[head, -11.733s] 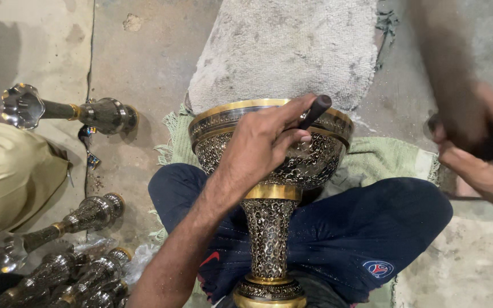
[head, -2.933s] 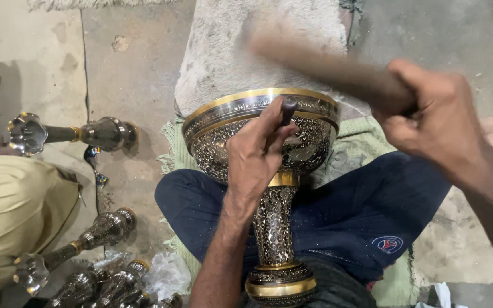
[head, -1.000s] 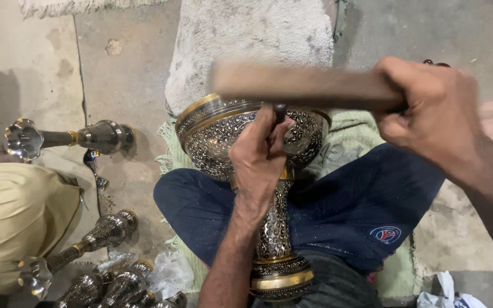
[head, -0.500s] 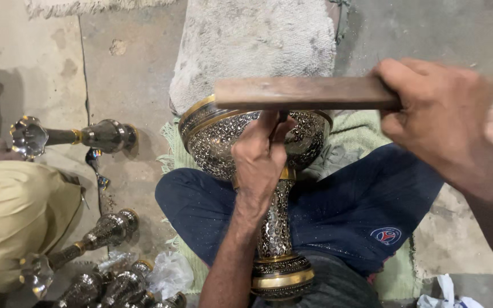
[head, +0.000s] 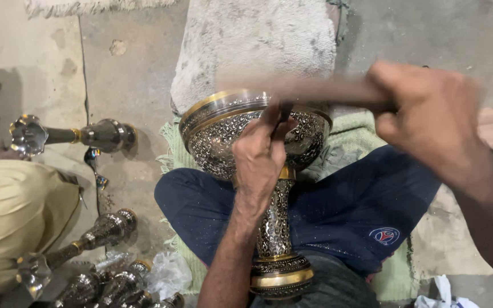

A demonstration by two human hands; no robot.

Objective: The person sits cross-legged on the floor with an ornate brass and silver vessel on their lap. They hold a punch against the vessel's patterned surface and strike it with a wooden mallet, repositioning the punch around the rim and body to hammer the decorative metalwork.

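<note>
At the centre, on the person's lap, an ornate goblet [head: 246, 142] lies where the left hand [head: 261, 157] pinches a chisel [head: 283, 114] at twelve o'clock; right hand [head: 429, 120] grips a blurred wooden stick [head: 315, 91].

wooden stick [head: 315, 91] motion-blurred; chisel [head: 285, 114] mostly hidden; goblet [head: 275, 228] base cut off

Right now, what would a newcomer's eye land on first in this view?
First, the big engraved metal goblet with gold bands, lying across the lap at centre. The left hand presses a thin dark chisel to its bowl, while the right hand holds a blurred wooden stick just above. Similar engraved goblets lie on the floor at left.
</note>
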